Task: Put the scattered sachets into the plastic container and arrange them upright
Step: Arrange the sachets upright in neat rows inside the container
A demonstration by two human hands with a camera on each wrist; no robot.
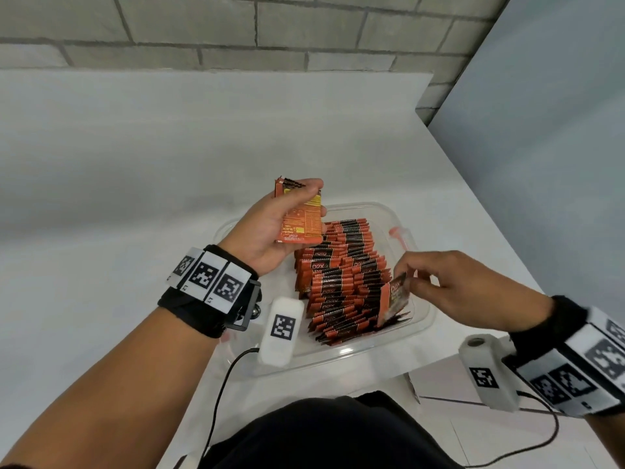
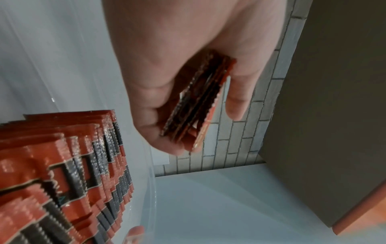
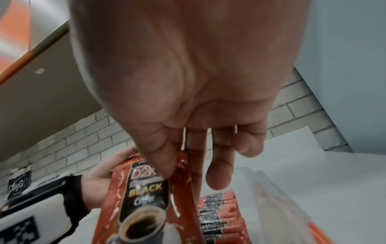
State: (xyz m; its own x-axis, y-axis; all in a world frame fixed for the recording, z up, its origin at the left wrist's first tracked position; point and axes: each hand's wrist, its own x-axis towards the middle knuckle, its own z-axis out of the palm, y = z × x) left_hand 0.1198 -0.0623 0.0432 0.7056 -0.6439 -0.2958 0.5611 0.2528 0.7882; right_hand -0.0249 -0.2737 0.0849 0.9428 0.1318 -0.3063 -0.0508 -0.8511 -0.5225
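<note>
A white table point(image 1: 142, 170) set against a grey block wall point(image 1: 203, 25) carries a clear plastic container point(image 1: 341, 358) near its front edge, packed with rows of orange-and-black sachets point(image 1: 341, 282).

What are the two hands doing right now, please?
Left hand: grips a small stack of sachets above the plastic container.
Right hand: pinches a single coffee sachet at the near end of the rows.
</note>
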